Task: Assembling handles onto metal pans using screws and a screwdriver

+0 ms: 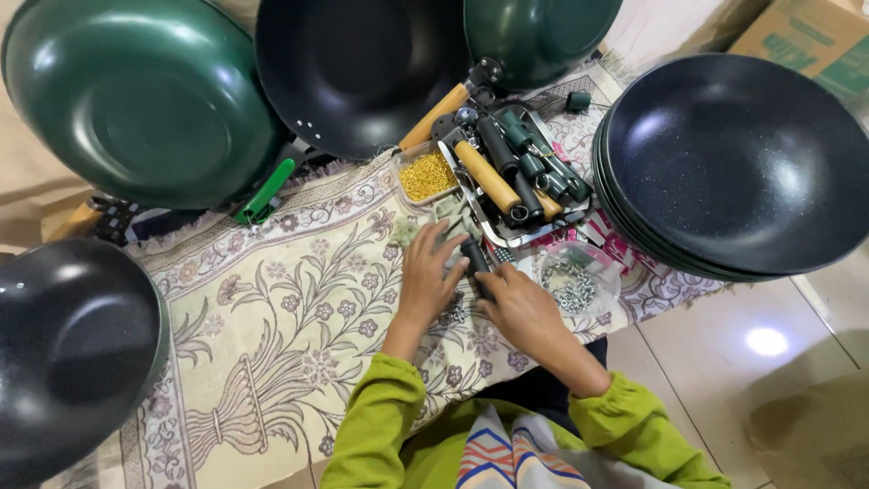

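Hands meet on black handle beside tray

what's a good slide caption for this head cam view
Both hands, left hand and right hand, work a dark pan handle on a floral cloth, ringed by woks.

Green pans, black woks, floral cream rug

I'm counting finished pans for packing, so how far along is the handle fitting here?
Already done, it seems: a black pan with a wooden handle and a green pan with a green handle. In hand: the right hand holds a dark handle, with the left hand beside it. Left: a stack of bare black pans, a tray of loose handles and a tub of screws.
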